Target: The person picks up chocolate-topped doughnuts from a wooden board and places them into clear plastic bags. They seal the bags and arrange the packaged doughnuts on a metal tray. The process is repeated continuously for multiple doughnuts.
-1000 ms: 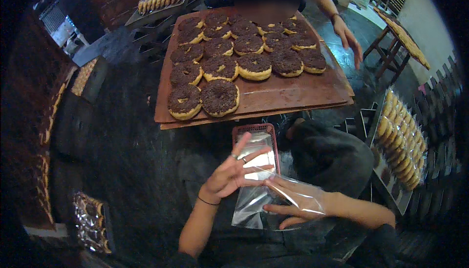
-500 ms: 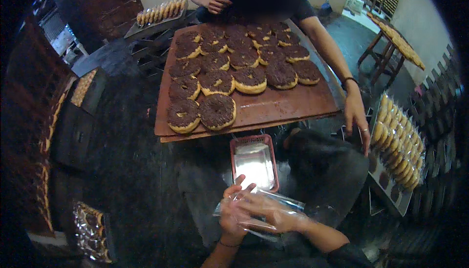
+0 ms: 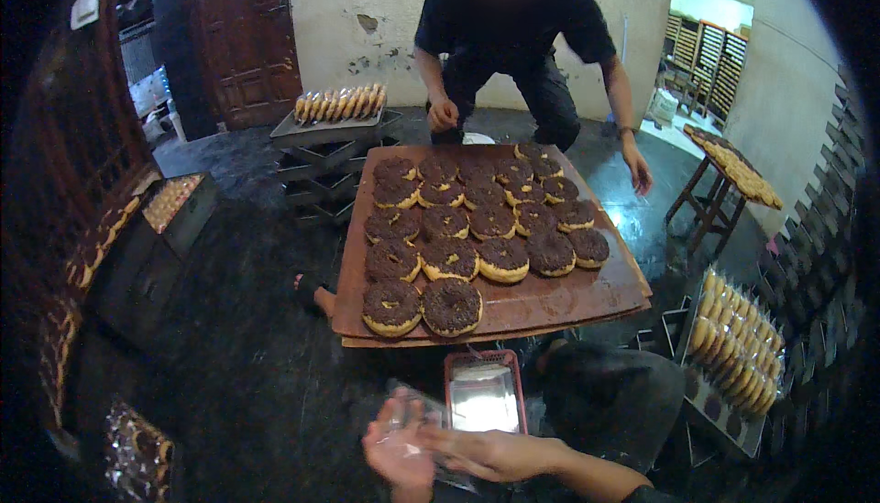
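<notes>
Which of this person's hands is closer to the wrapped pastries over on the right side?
Right. The right hand is to the left of the wrapped pastries, well apart from them; the left hand is beside it, farther left.

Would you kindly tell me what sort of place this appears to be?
Probably a small bakery's packing area, judging by the chocolate-topped doughnuts on a brown board, the clear-wrapped baked goods at right, and the clear plastic at the left hand.
</notes>
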